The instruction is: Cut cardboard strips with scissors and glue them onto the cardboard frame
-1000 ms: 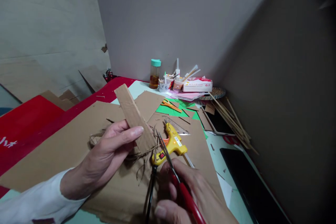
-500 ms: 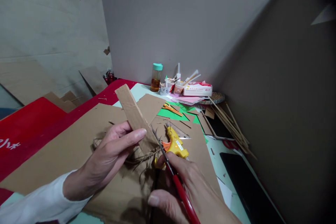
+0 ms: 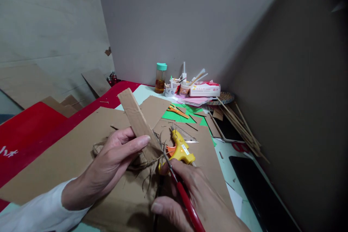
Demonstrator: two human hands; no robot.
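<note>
My left hand [image 3: 116, 152] pinches a strip of cardboard [image 3: 136, 116] between thumb and fingers, its upper end tilted to the left. In my right hand [image 3: 195, 188] is a pair of red-handled scissors [image 3: 187, 201], with the blades against the strip's lower right edge. Thin brown twine [image 3: 141, 165] lies loosely under the strip, its frayed ends sticking out near the blades. Just beyond the scissors rests a yellow hot glue gun [image 3: 181, 148] with an orange trigger. Part of the strip's lower end is hidden by my left hand.
A large cardboard sheet [image 3: 67, 145] covers much of the table. Farther back are orange scissors [image 3: 178, 111], a lidded bottle [image 3: 161, 78], paper cups [image 3: 185, 88] and a tissue pack [image 3: 205, 89]. Wooden sticks [image 3: 241, 127] and a black panel [image 3: 258, 188] lie on the right.
The scissor blades look more closed along the strip's edge. Both hands keep nearly the same place, and the view has shifted slightly.
</note>
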